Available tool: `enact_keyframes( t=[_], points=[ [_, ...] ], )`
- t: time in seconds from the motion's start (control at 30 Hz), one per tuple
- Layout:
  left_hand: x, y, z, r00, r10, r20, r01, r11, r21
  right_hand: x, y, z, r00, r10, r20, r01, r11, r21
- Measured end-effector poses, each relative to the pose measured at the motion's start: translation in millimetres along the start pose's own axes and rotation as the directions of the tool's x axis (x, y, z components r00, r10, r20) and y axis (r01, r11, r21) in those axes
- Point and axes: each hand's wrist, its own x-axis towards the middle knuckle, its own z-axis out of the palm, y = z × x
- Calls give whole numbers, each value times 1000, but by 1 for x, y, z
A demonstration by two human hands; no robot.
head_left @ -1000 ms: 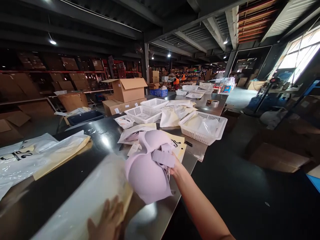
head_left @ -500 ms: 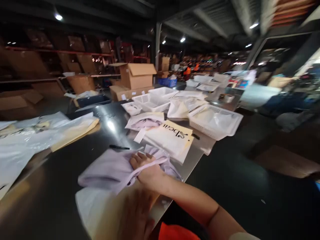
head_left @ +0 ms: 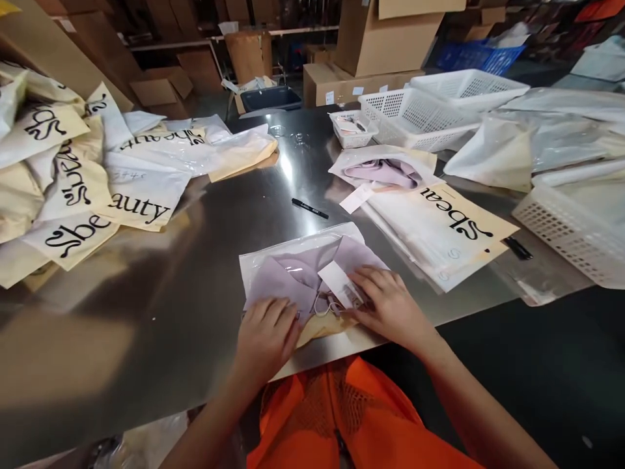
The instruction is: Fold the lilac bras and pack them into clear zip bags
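A folded lavender garment (head_left: 280,280) lies inside a clear-fronted plastic bag (head_left: 354,231) at the table's front edge. A white hang tag (head_left: 336,281) and a loop of pale string rest on the garment. My left hand (head_left: 267,335) is closed on the bag's near left edge, fingers over the garment. At the right side, my right hand (head_left: 390,303) is closed on the bag beside the tag, thumb below and fingers above; its exact hold is partly hidden. A black marker (head_left: 310,208) lies beyond the bag.
Printed garment bags (head_left: 141,202) are heaped at left. A stack of similar bags (head_left: 439,228) lies at right, beneath another bagged lavender garment (head_left: 383,170). White plastic baskets (head_left: 410,117) and a small basket (head_left: 352,133) stand behind; another basket (head_left: 571,228) is at far right.
The view has swung right to left and down toward the table. The garment, earlier draped loosely over my right hand, now lies flat in the bag, with both hands at its sides.
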Motion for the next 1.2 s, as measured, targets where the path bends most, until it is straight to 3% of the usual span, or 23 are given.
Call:
enact_keyframes(
  t=[0.07, 0.13, 0.23, 0.3, 0.33, 0.37, 0.4, 0.43, 0.47, 0.5, 0.53, 0.6, 0.63, 0.7, 0.77, 0.83, 0.9, 0.93, 0.97, 1.07, 1.13, 1.17, 1.2],
  points=[
    [11, 2, 11, 991, 26, 135, -31, 999, 39, 10, -10, 3, 996, 8, 86, -5, 999, -43],
    [14, 6, 18, 980, 54, 193, -62, 997, 36, 14, -13, 4, 992, 10, 124, -13, 1000, 26],
    [4, 5, 18, 995, 39, 94, -33, 997, -69, 8, 4, -2, 986, 147, 80, -166, 921, 352],
    [-8, -3, 12, 988, -155, -18, 147, 962, -229, -1, 26, -9, 918, 396, -27, -308, 754, 580],
    [-13, -8, 9, 937, -341, -81, 299, 898, -323, -4, 37, -12, 835, 540, -105, -359, 680, 639],
    [-16, -14, 7, 824, -550, -136, 450, 781, -433, -7, 46, -16, 727, 654, -209, -398, 650, 647],
    [-19, -20, 5, 649, -743, -164, 557, 611, -563, -8, 52, -19, 623, 707, -334, -434, 668, 604],
    [-20, -26, 4, 443, -884, -150, 584, 411, -700, -8, 54, -21, 557, 693, -457, -466, 717, 518],
    [-20, -32, 4, 258, -962, -90, 528, 218, -820, -6, 52, -22, 554, 624, -551, -476, 780, 406],
    [-19, -38, 5, 128, -992, -5, 425, 60, -903, -3, 45, -21, 615, 522, -590, -441, 849, 291],
    [-19, -43, 6, 61, -995, 78, 327, -54, -943, 3, 34, -18, 722, 401, -563, -352, 914, 200],
    [-19, -51, 10, 14, -986, 164, 259, -155, -953, 18, 6, -7, 927, 139, -348, -96, 986, 138],
    [-20, -54, 11, 11, -985, 172, 283, -162, -945, 27, -8, 2, 978, 22, -206, 9, 989, 147],
    [-25, -58, 11, 25, -985, 171, 358, -151, -921, 45, -31, 20, 993, -109, 37, 101, 981, 167],
    [-32, -58, 8, 48, -984, 174, 417, -138, -898, 61, -41, 34, 982, -85, 167, 57, 984, 167],
    [-40, -51, 0, 45, -986, 162, 468, -122, -875, 71, -39, 39, 977, -33, 213, -12, 979, 205],
    [-45, -37, -8, 51, -996, 70, 557, -30, -830, 74, -31, 31, 980, -33, 197, -27, 955, 296],
    [-46, -26, -12, 110, -994, 2, 613, 67, -787, 71, -28, 24, 986, -55, 156, -2, 939, 344],
    [-45, -15, -14, 222, -974, -55, 660, 192, -726, 67, -26, 16, 991, -89, 98, 45, 922, 386],
    [-30, 22, -17, 655, -750, -91, 626, 606, -490, 46, -31, -9, 966, -216, -143, 257, 858, 445],
    [-16, 42, -19, 867, -488, -96, 417, 819, -394, 29, -37, -19, 923, -314, -222, 380, 832, 405],
    [-10, 49, -22, 939, -321, -125, 263, 902, -341, 23, -38, -22, 914, -342, -219, 401, 844, 355],
    [-8, 54, -26, 976, -149, -157, 100, 954, -282, 17, -36, -23, 917, -352, -190, 395, 872, 290]
  ],
)
